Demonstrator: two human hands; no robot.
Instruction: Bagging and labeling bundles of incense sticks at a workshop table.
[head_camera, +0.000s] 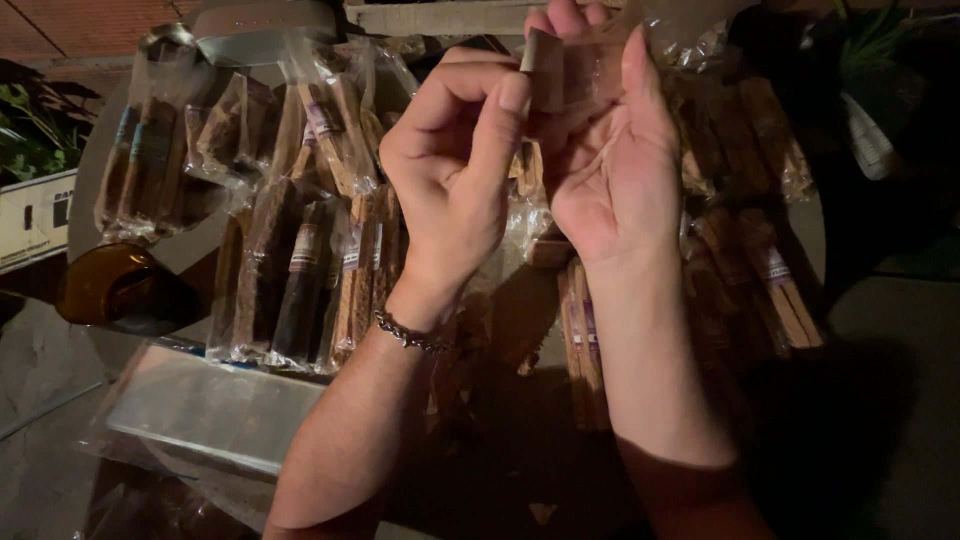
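A small brown wood stick (545, 68) sits up high between the two hands. It is short and flat, with a blunt grey-brown end at the top. It stands almost straight up. It goes into a clear plastic bag (600, 65), which is thin and shiny, and the stick shows through it. The bag is open and crinkly. The right hand (612, 165) holds the bag, palm facing the camera, with fingers behind it. The left hand (455, 170) pinches the stick near its top with thumb and finger. Both are above the far middle of the table.
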